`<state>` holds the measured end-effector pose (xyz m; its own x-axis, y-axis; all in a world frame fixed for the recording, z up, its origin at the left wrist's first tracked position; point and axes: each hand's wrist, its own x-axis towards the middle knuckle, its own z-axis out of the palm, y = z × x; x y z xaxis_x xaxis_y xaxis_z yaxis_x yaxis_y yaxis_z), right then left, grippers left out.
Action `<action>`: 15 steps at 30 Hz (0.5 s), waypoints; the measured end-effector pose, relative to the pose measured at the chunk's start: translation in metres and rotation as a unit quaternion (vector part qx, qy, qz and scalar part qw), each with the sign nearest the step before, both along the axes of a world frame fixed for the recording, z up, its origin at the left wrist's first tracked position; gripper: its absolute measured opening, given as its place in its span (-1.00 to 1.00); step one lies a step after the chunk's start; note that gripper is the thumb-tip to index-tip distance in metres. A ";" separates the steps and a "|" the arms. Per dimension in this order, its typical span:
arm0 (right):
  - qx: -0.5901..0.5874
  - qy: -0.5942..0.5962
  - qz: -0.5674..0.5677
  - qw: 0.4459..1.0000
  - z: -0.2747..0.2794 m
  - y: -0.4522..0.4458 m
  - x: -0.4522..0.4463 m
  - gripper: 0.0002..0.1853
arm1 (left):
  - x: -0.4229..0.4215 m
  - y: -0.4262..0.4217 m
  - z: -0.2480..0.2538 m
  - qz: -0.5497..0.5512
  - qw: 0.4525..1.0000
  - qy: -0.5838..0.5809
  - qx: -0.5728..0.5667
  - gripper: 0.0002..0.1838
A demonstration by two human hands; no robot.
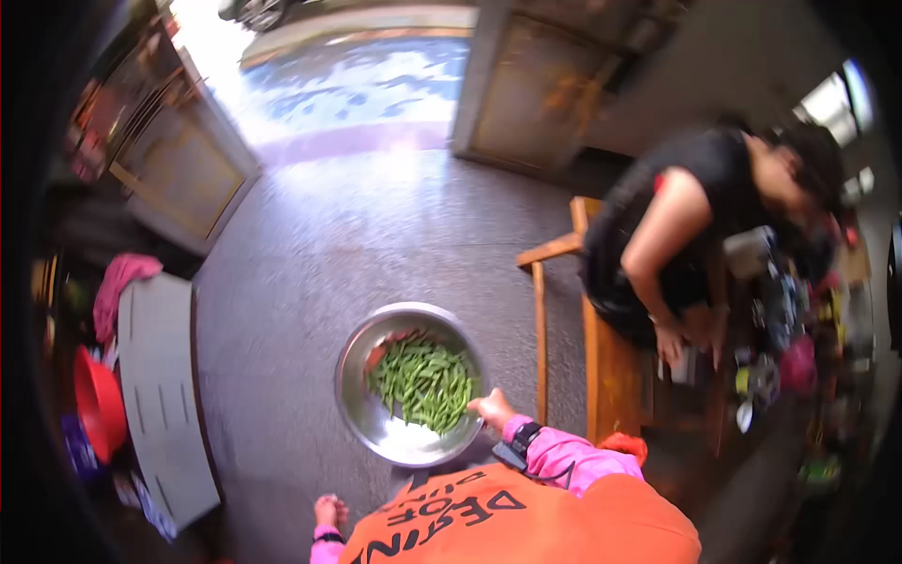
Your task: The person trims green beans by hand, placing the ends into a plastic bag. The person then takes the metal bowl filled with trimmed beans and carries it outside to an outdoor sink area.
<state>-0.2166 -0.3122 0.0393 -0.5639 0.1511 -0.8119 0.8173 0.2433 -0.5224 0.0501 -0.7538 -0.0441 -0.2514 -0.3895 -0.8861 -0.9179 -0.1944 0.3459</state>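
A wide steel bowl [353, 376] in front of me holds a heap of cut green beans [423, 383]. My right hand [493, 410], in a pink sleeve with a dark wristband, is closed on the right side of the bowl's rim. Down at the lower left, apart from the bowl, my left hand [330, 510] hangs with its fingers curled and nothing visible in them. The underside of the bowl is hidden.
A wooden bench [611, 376] stands to the right, with a person in black [695, 207] bending beside cluttered items. On the left are a pale cabinet [164, 395] and a red basin [99, 404]. Ahead, an open doorway [357, 89] lies between door panels.
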 end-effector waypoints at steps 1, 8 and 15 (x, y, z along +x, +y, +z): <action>-0.004 0.020 0.008 1.000 -0.003 -0.011 -0.033 -0.66 | -0.017 -0.005 0.006 0.044 0.999 0.011 0.000 -0.90; -0.096 0.043 -0.102 0.989 -0.015 -0.079 -0.271 -0.89 | -0.189 -0.033 0.045 0.034 0.993 -0.112 -0.030 -0.85; 0.053 0.105 -0.215 0.970 -0.020 -0.077 -0.447 -0.85 | -0.504 -0.146 0.045 -0.030 0.999 -0.018 -0.011 -0.90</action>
<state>-0.6633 -0.3889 0.0193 -0.5825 0.4843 -0.6528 0.7328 -0.0345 -0.6796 -0.4539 -0.8996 0.0012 -0.2426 -0.3945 -0.8863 -0.9398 -0.1310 0.3156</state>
